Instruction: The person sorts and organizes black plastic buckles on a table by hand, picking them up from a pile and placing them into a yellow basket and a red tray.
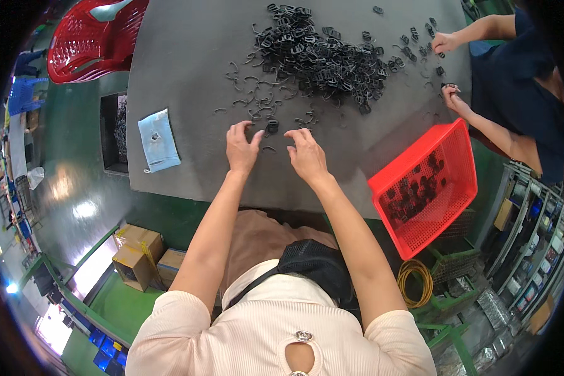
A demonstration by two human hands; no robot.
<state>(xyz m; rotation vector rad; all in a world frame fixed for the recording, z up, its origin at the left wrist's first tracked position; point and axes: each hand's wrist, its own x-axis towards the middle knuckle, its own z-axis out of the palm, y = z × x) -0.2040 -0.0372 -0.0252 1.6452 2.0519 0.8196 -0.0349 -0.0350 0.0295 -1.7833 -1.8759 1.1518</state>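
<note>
Both hands reach over the grey tabletop (197, 106). My left hand (242, 149) has its thumb and fingers apart and holds nothing I can see. Just to its right lies a small black plastic buckle-like piece (271, 127), in the gap between the hands. My right hand (307, 154) is on the other side of that piece, its fingers spread and curved toward it. Thin curved black strips (266, 100) are scattered beyond my fingertips. Farther off rises a large pile of black buckle-like pieces (326, 59).
A red perforated basket (425, 188) with black pieces inside stands tilted at the table's right edge. Another person's hands (448, 44) handle pieces at the far right. A light-blue face mask (159, 141) lies on the left. Beyond the table is a red plastic chair (94, 44).
</note>
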